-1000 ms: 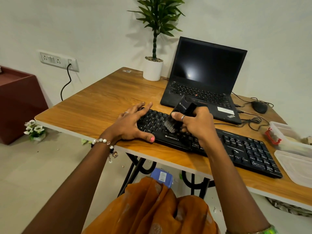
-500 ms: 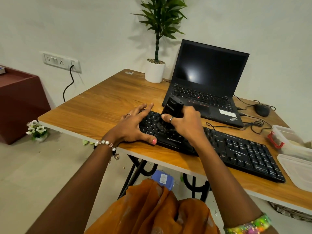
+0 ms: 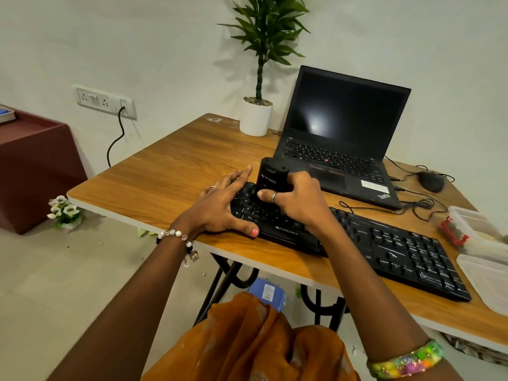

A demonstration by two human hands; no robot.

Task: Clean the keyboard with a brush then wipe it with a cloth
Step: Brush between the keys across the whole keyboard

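Moved: brush point(image 3: 272, 176) swept leftward, now upright over keyboard point(image 3: 384, 243) left keys.
Right hand point(image 3: 295, 199): grips brush.
Left hand point(image 3: 220, 207): flat, steadying keyboard.
Stage: brushing; cloth wipe pending.

keyboard point(image 3: 384, 243) black; table point(image 3: 170, 174) wood-grain brown; pot point(image 3: 255, 119) white

home office corner, wooden desk point(image 3: 176, 171), laptop point(image 3: 341, 138), potted plant point(image 3: 258, 114)

Both forearms reach forward; the left hand point(image 3: 220, 207) lies flat with fingers spread, while the right hand point(image 3: 295, 198) curls in a grip.
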